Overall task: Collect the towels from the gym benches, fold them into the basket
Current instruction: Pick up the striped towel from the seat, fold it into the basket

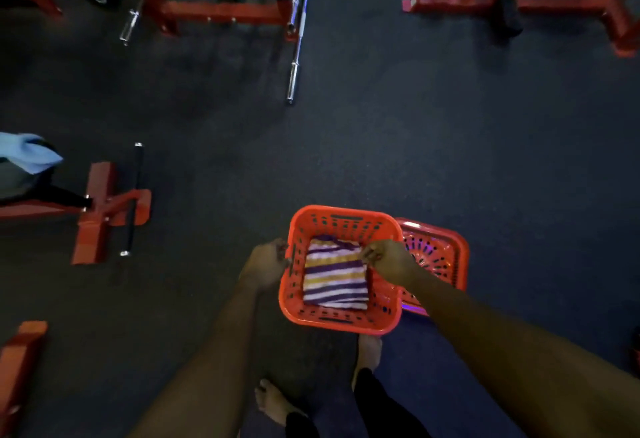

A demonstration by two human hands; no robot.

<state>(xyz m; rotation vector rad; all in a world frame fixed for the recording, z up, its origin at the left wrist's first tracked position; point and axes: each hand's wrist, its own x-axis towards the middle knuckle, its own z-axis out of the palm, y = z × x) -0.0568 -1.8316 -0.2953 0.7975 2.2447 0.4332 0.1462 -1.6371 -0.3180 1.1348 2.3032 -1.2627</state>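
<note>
Left hand [268,259] grips the orange perforated plastic basket [341,320] rim, steadying it; right hand [384,259] pinches the folded purple-striped towel [334,281] inside, settling it flat.

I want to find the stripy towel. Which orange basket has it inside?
The nearer orange basket, between both hands, holds the striped towel. The other basket beside it shows no towel.

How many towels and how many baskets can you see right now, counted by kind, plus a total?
Towels: 2, a striped towel folded in the near basket and a light blue towel on a bench at the left edge.
Baskets: 2, the near basket and a second orange basket beside it.
Total: 4
</note>
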